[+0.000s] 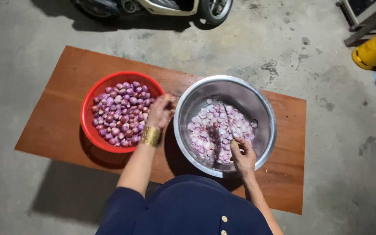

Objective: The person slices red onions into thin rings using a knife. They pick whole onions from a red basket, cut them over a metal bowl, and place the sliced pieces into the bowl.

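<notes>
A red plastic bowl (93,98) full of whole purple shallots (120,114) sits on the left of a brown wooden board (57,117). Beside it on the right stands a steel bowl (244,93) holding sliced shallot pieces (209,130). My left hand (159,112), with a gold bracelet at the wrist, hovers at the red bowl's right rim, fingers curled; whether it holds a shallot is hidden. My right hand (241,154) rests at the steel bowl's near rim, gripping a thin knife (228,119) whose blade points into the slices.
The board lies on a grey concrete floor. A scooter's wheel (214,8) and body stand beyond the board at the top. A yellow cylinder (375,48) and metal frame legs (362,19) are at the upper right.
</notes>
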